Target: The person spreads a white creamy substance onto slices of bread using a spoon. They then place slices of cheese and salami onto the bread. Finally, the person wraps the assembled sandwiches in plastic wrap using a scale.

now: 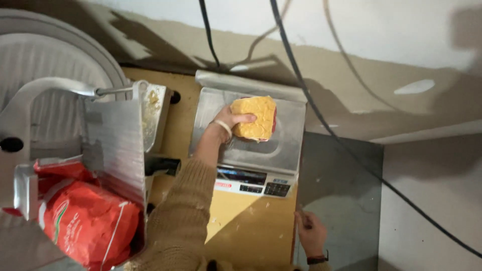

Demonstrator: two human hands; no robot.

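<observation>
- Grasped in the left hand (227, 122) is a yellow block of cheese (255, 117); the thumb is laid across its near face and the fingers are hidden behind its left side.
- That block is held on or just above the steel platter of a counter scale (281, 145), towards the platter's twelve o'clock edge; whether it rests fully on the metal cannot be told.
- A red rind or wrapper edge is seen along the block's right and lower sides.
- A pale band is worn at the left wrist, and the arm is covered by a tan knitted sleeve (175, 216).
- The right hand (310, 232) is laid flat and unclenched at the edge of the wooden counter (251, 228), at about five o'clock from the scale; nothing is gripped in it, and a dark strap is seen at its wrist.
- At six o'clock on the scale a dark display strip and a small keypad are set into a white front panel.
- At nine o'clock from the scale a meat slicer (60, 110) is stood, with its round blade guard at the rear and a crumb-smeared steel plate facing the scale.
- A red plastic-wrapped package (88, 221) with white and green printing is lodged on the slicer's carriage at about eight o'clock.
- Black cables (321, 120) are hung across the wall from twelve o'clock down to four o'clock, passing over the scale's right corner.
- A grey surface (341, 190) is seen at three o'clock beside the counter.
</observation>
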